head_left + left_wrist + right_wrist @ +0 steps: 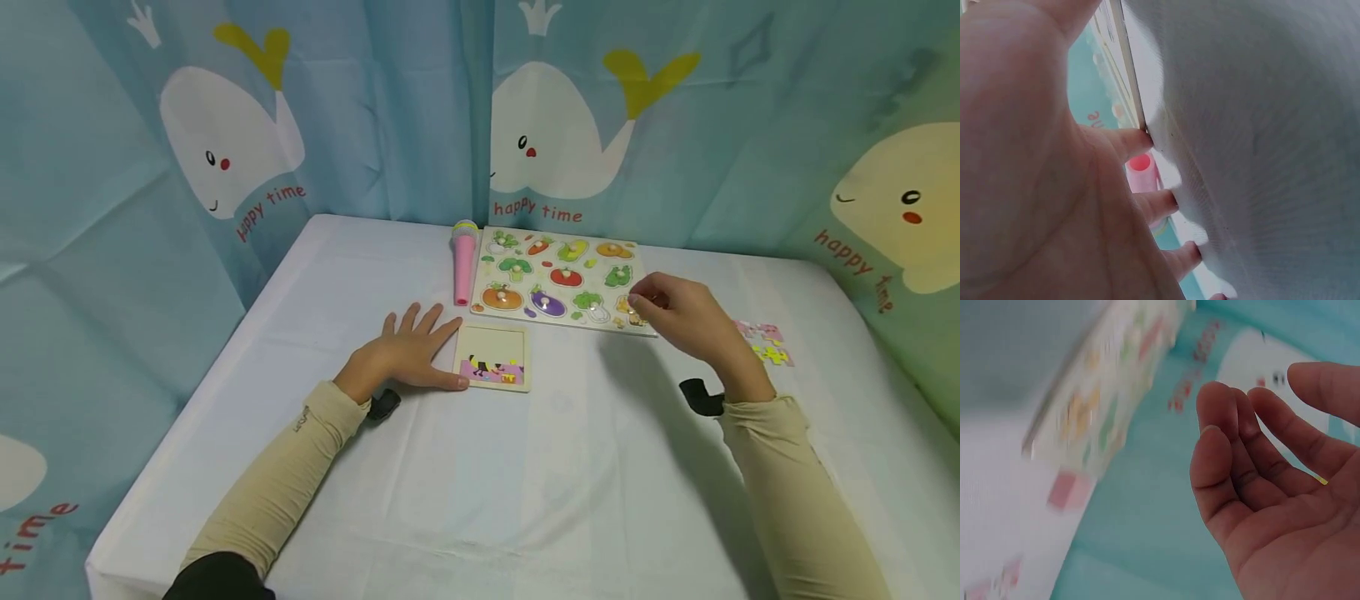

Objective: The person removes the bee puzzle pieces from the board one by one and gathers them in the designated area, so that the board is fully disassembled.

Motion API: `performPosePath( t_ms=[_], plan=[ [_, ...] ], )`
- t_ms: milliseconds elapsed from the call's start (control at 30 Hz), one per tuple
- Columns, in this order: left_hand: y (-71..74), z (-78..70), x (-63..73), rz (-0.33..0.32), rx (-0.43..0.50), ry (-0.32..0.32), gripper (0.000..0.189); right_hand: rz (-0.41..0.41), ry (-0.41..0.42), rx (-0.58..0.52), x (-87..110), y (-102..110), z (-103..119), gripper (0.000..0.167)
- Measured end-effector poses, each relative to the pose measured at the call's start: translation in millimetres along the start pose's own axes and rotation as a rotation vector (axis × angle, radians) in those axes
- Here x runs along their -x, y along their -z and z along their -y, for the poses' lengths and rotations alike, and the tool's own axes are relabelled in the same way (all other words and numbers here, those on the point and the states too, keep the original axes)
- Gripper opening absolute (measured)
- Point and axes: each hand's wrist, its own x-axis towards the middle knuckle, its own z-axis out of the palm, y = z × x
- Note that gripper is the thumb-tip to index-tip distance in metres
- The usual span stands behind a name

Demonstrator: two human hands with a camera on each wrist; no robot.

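Note:
My left hand [405, 354] lies on the table with its fingers spread. Its thumb and index finger touch the left side of a small square wooden puzzle tray [528, 358]. Pink picture pieces [491, 371] fill the tray's lower strip, while bare wood shows above them. My right hand [678, 312] is raised over the lower right corner of a vegetable peg puzzle board [637, 250]. In the right wrist view, the fingers [1213, 456] curl loosely, the thumb stands apart from them, and nothing shows between them.
Loose pink and yellow jigsaw pieces [768, 343] lie at the right, beyond my right wrist. A pink toy microphone [464, 267] lies against the board's left side. A blue whale-print curtain [420, 108] hangs behind the white-covered table [525, 500].

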Motion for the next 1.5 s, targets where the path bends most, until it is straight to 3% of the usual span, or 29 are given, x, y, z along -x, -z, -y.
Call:
performPosePath(
  t_ms=[167,633,900,1200,1500],
  plan=[
    [0.3,0.7,0.7,0.001,-0.004,0.007,0.112,0.079,0.096,-0.018,-11.2,-25.5,25.5,0.021],
    [2.2,-1.7,0.5,0.001,-0.013,0.015,0.114,0.180,0.261,-0.116,-31.3,-72.2,78.1,0.013],
    [3.1,-1.9,1.7,0.009,-0.020,0.023,0.114,0.319,0.284,-0.209,-37.5,-95.0,101.7,0.015],
    [1.8,-3.8,2.7,0.013,-0.009,0.005,0.113,0.405,0.361,-0.156,-39.6,-118.5,108.8,0.014],
    [2.5,-2.0,2.6,0.004,-0.020,0.011,0.112,0.415,0.334,-0.061,-45.7,-125.3,118.7,0.020]
  ],
)
